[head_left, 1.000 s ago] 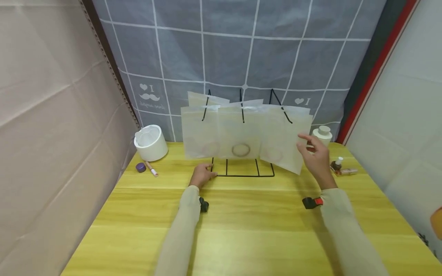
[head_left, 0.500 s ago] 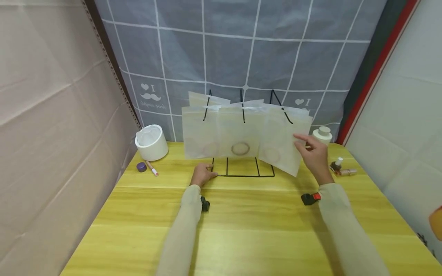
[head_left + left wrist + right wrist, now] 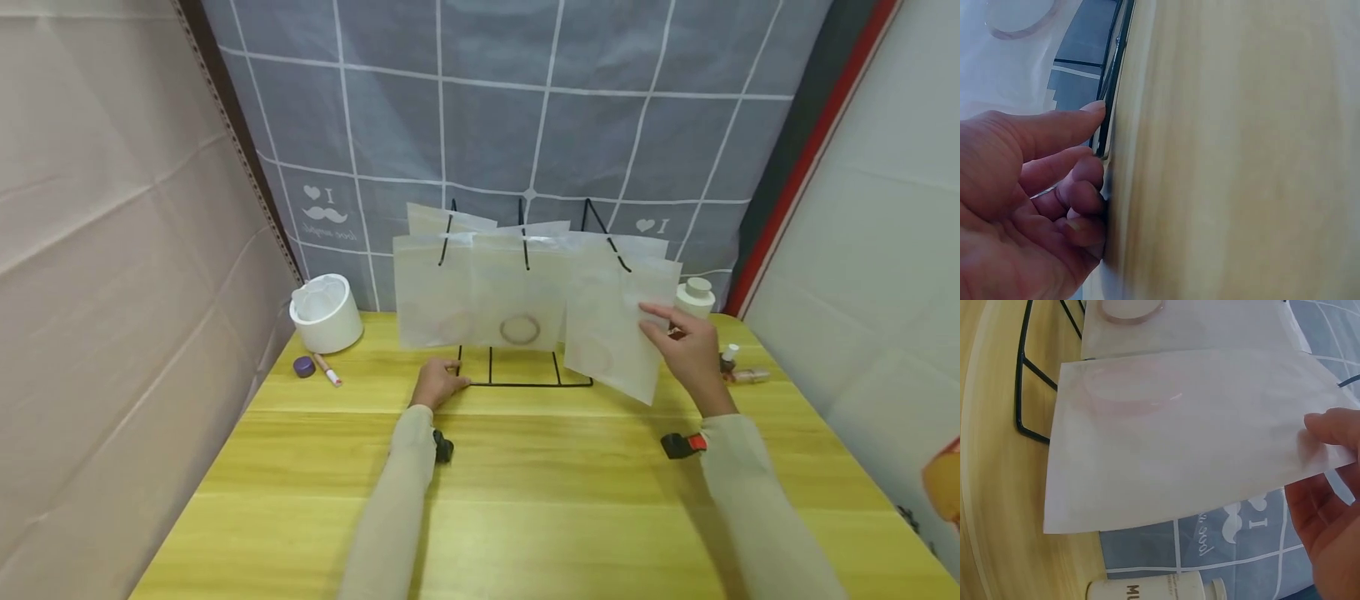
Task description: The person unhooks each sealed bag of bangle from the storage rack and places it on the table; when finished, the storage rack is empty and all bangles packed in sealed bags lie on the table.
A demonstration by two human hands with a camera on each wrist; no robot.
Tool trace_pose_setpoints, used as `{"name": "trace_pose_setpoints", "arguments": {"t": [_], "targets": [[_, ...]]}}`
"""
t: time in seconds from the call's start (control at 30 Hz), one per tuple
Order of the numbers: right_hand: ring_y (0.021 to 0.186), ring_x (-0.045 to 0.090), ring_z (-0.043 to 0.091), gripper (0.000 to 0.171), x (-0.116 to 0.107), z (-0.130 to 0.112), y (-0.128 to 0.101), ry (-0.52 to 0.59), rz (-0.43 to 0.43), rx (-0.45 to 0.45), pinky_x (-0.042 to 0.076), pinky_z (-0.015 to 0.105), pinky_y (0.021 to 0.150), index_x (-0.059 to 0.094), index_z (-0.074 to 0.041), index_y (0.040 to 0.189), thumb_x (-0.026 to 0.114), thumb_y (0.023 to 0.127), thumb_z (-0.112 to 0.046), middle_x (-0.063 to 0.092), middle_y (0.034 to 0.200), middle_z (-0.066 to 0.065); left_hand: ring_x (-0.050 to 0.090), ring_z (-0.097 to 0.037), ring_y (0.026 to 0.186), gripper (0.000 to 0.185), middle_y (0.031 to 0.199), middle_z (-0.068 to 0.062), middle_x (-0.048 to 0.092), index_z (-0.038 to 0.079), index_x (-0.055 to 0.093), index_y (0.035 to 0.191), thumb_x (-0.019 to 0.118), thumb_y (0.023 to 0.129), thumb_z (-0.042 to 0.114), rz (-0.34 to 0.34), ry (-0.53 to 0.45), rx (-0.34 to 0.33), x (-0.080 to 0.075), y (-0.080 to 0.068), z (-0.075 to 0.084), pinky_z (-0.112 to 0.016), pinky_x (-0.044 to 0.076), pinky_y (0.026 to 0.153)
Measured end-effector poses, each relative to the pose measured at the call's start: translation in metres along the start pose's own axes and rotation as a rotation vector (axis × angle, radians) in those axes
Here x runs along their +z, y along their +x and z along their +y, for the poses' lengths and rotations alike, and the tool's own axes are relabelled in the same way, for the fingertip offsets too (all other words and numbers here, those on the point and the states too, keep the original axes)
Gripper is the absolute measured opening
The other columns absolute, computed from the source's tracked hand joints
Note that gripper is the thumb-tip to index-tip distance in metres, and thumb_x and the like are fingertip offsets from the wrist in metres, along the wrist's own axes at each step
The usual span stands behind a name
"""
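My right hand [image 3: 688, 350] pinches the right edge of a translucent white bag [image 3: 1166, 450], thumb on its front and fingers behind. This bag hangs tilted from the right hook of a black wire rack [image 3: 534, 385], and a faint pink ring shows through it. My left hand [image 3: 437, 383] grips the rack's front left base corner, its thumb against the black rod [image 3: 1112, 81] in the left wrist view. More white bags [image 3: 435, 283] hang from the rack's other hooks, overlapping. Through the middle one shows a brownish ring [image 3: 520, 342].
A white round container [image 3: 335, 323] stands at the back left, near a purple lid [image 3: 303, 367] and a slim pink tube [image 3: 327, 370]. Behind my right hand is a white bottle [image 3: 696, 298], with small bottles [image 3: 748, 377] farther right. A grey checked cloth [image 3: 495, 125] hangs behind.
My right hand has shifted slightly, and the held bag's lower right corner has swung lower and forward. Its top right corner now stands apart from the bag behind. My left hand stays on the rack.
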State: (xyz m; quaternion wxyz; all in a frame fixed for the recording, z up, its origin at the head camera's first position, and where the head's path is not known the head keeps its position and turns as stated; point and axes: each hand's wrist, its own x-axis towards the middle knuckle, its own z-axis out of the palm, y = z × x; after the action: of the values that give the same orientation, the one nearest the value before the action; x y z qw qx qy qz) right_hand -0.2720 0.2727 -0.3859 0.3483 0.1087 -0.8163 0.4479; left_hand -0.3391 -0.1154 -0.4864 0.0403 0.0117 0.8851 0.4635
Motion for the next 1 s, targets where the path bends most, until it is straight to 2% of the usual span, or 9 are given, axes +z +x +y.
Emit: {"name": "trace_pose_setpoints", "arguments": {"t": [0.1,0.3,0.4,0.53,0.63,0.73,0.8,0.9,1.0], "targets": [[0.057,0.041,0.004,0.026,-0.007,-0.005,-0.006,-0.006,-0.013,-0.008,0.037,0.014,0.049,0.079,-0.007,0.113,0.079,0.087,-0.004,0.070,0.105,-0.023,0.046,-0.037,0.139,0.047,0.143,-0.016,0.058,0.004,0.065,0.135,0.076,0.091,0.016,-0.004,0.010,0.001,0.000,0.000,0.000,-0.052,0.044,0.108],[0.060,0.047,0.006,0.027,-0.021,-0.023,-0.017,-0.011,-0.022,-0.007,0.039,0.013,0.049,0.077,0.002,0.112,0.077,0.085,0.005,0.077,0.108,0.004,0.047,-0.038,0.138,0.046,0.142,-0.016,0.059,0.003,0.065,0.134,0.076,0.091,0.015,-0.006,0.031,0.017,0.001,0.001,-0.001,-0.052,0.043,0.109],[0.055,0.048,0.004,0.027,-0.028,-0.034,-0.020,-0.006,-0.026,-0.034,0.038,0.013,0.047,0.076,0.004,0.110,0.076,0.084,0.009,0.076,0.106,-0.006,0.045,-0.038,0.139,0.047,0.142,-0.016,0.059,0.003,0.065,0.134,0.077,0.090,0.015,-0.007,0.027,0.014,0.002,0.000,-0.002,-0.052,0.041,0.111],[0.045,0.039,0.001,0.030,-0.037,-0.037,-0.023,0.006,-0.040,-0.092,0.033,0.016,0.044,0.078,0.002,0.108,0.077,0.080,0.013,0.071,0.101,-0.026,0.043,-0.038,0.141,0.048,0.144,-0.015,0.058,0.003,0.064,0.135,0.077,0.090,0.014,-0.010,0.011,0.010,0.003,-0.001,-0.003,-0.052,0.040,0.112],[0.043,0.029,0.002,0.033,-0.050,-0.037,-0.027,0.000,-0.059,-0.164,0.028,0.020,0.042,0.077,0.004,0.105,0.076,0.076,0.018,0.071,0.098,-0.025,0.044,-0.038,0.141,0.048,0.143,-0.016,0.058,0.002,0.064,0.135,0.077,0.090,0.013,-0.011,0.005,0.018,0.004,-0.002,-0.002,-0.052,0.041,0.111],[0.049,0.036,0.003,0.034,-0.071,-0.041,-0.036,0.014,-0.102,-0.182,0.031,0.021,0.044,0.076,0.007,0.105,0.074,0.075,0.023,0.073,0.099,-0.018,0.044,-0.038,0.140,0.048,0.143,-0.016,0.058,0.001,0.064,0.135,0.077,0.090,0.013,-0.016,0.006,0.019,0.004,-0.004,-0.001,-0.052,0.041,0.111],[0.054,0.043,0.005,0.033,-0.091,-0.047,-0.044,0.027,-0.144,-0.118,0.035,0.020,0.047,0.074,0.009,0.107,0.072,0.077,0.023,0.074,0.100,-0.015,0.043,-0.038,0.141,0.049,0.144,-0.016,0.057,0.002,0.063,0.136,0.076,0.090,0.014,-0.023,0.008,0.012,0.004,-0.004,0.000,-0.053,0.041,0.111],[0.069,0.057,0.006,0.031,-0.127,-0.048,-0.056,0.028,-0.258,0.137,0.047,0.015,0.057,0.072,0.002,0.119,0.071,0.089,0.008,0.073,0.105,-0.018,0.043,-0.039,0.141,0.048,0.145,-0.017,0.056,0.004,0.063,0.137,0.076,0.091,0.016,-0.024,0.005,-0.001,0.001,-0.005,0.002,-0.054,0.040,0.111],[0.080,0.063,0.008,0.031,-0.162,-0.032,-0.066,-0.041,-0.395,0.431,0.055,0.019,0.067,0.070,-0.011,0.128,0.069,0.097,-0.015,0.068,0.105,-0.024,0.044,-0.038,0.140,0.048,0.146,-0.017,0.055,0.005,0.063,0.137,0.075,0.092,0.017,-0.018,0.009,-0.001,-0.002,-0.004,0.003,-0.055,0.041,0.110]]}}
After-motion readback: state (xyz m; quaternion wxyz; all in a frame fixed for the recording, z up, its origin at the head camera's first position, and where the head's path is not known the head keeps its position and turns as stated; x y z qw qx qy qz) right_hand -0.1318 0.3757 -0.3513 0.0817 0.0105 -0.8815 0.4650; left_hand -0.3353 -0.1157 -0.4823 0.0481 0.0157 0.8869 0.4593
